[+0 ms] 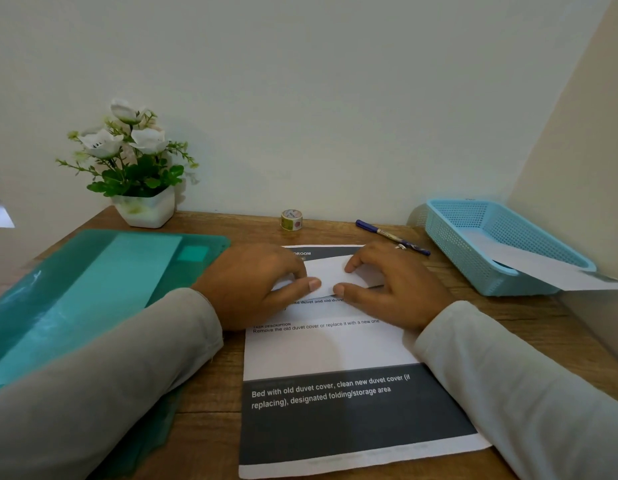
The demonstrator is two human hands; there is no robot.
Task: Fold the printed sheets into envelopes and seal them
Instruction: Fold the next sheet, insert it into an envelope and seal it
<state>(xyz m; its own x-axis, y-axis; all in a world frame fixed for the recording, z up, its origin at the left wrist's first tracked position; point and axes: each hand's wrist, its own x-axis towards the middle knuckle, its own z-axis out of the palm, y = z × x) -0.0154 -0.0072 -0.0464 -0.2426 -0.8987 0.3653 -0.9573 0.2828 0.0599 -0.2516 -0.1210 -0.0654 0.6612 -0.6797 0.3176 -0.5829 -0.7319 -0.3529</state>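
Note:
A printed sheet [330,351] with white and dark grey bands lies flat on the wooden desk [210,393]. On its upper part lies a small folded white paper [330,273]. My left hand [255,284] pinches the folded paper's left end between thumb and fingers. My right hand [390,282] pinches its right end the same way. Both thumbs meet near the paper's front edge. A small roll of patterned tape [291,220] stands behind, near the wall.
A teal plastic folder [93,292] holding paper lies at left. A potted white flower [136,168] stands at back left. A blue pen [392,237] lies behind my right hand. A light blue mesh basket [494,244] at right holds a white sheet [543,268].

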